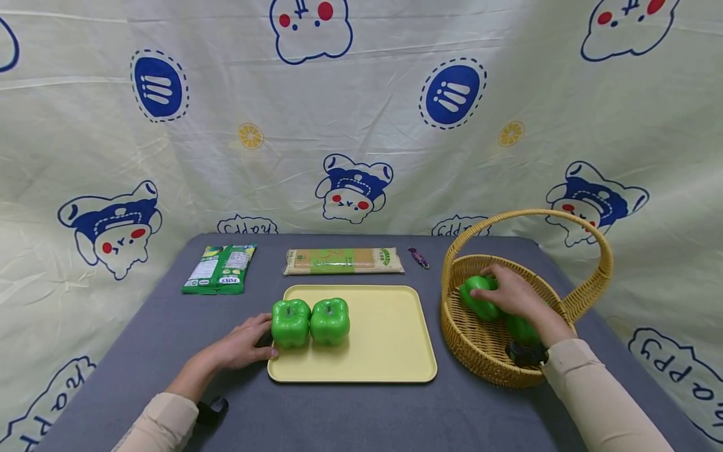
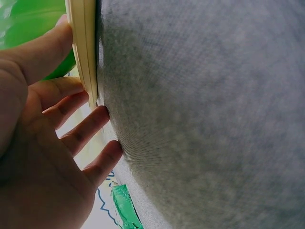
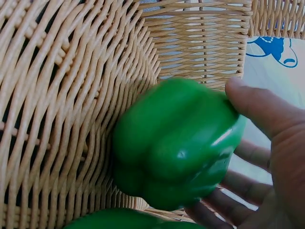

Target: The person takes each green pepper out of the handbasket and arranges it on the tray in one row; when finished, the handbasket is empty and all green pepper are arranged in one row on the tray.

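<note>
Inside the wicker basket (image 1: 480, 364), my right hand (image 1: 511, 292) holds a green bell pepper (image 3: 178, 143), thumb on one side and fingers round the other. Another green bell pepper (image 1: 522, 329) lies beside it in the basket, partly covered by my wrist. Two more green bell peppers, a left one (image 1: 290, 323) and a right one (image 1: 330, 321), sit side by side on the left part of the pale yellow tray (image 1: 384, 339). My left hand (image 1: 243, 342) rests at the tray's left edge, its thumb at the rim and its fingers spread and loosely extended.
Behind the tray lie a long pack of noodles (image 1: 344, 261) and a small purple-wrapped sweet (image 1: 418, 258). A green snack bag (image 1: 220, 270) lies at the back left. The basket's tall handle (image 1: 601, 263) arches above the right hand. A printed cloth (image 1: 361, 94) hangs behind the grey table (image 1: 339, 414).
</note>
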Available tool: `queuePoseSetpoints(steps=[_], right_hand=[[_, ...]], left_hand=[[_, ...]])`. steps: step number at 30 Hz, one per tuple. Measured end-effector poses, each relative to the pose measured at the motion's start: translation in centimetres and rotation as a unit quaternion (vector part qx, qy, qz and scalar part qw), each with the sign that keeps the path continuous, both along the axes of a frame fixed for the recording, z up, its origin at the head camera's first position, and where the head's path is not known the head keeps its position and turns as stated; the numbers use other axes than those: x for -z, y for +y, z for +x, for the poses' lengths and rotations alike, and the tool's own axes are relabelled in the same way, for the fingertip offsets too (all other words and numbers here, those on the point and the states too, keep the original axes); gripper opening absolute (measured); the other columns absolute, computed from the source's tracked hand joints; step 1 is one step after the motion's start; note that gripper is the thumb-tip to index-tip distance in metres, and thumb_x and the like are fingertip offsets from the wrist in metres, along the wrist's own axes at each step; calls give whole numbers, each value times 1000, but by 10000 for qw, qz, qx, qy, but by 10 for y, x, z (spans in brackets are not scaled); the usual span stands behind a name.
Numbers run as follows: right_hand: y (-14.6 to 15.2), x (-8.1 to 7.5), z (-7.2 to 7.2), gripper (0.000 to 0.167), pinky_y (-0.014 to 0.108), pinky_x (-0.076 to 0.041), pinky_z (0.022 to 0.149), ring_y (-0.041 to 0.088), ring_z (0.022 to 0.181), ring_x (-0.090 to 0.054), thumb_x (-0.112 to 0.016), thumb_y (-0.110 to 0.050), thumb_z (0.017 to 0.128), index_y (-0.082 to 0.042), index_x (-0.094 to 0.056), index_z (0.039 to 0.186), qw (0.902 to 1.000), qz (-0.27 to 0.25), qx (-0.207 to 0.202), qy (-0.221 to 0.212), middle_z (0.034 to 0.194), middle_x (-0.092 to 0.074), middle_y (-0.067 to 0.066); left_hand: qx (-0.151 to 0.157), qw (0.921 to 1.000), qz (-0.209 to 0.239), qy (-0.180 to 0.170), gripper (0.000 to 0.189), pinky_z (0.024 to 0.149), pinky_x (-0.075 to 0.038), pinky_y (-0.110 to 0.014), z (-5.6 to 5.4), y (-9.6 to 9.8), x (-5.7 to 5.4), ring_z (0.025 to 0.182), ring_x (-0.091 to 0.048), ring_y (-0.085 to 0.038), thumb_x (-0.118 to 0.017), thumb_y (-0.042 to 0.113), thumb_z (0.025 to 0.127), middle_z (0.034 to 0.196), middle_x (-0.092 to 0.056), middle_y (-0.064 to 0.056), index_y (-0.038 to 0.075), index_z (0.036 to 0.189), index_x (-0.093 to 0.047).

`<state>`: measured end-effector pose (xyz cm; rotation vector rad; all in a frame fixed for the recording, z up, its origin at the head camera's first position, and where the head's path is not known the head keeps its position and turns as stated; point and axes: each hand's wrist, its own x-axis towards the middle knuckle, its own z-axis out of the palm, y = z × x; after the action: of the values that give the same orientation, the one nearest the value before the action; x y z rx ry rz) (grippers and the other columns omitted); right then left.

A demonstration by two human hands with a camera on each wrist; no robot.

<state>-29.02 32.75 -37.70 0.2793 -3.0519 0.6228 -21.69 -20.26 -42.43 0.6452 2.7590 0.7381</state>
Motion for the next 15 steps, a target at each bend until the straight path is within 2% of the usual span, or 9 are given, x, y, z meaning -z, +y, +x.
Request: queuePoseSetpoints(steps=[6, 15], right_hand=[[-3, 1, 0, 66, 44, -45, 78, 35, 104, -55, -68, -41, 85, 0, -46, 132, 9996, -134, -185, -185, 125, -53, 26], [-4, 4, 3, 64, 39, -45, 80, 32, 108, -55, -68, -35, 86, -2, -45, 136, 9964, -383, -719, -247, 131, -51, 22]], left_hand=[[3, 10000, 18, 12, 65, 102, -28, -65, 0, -1, 1, 131, -36, -45, -67, 31, 86, 142, -40, -22, -3, 137, -44], [10, 10000, 12, 6, 65, 102, -28, -65, 1, 0, 0, 131, -36, -45, -67, 32, 86, 142, -40, -22, -2, 137, -45]])
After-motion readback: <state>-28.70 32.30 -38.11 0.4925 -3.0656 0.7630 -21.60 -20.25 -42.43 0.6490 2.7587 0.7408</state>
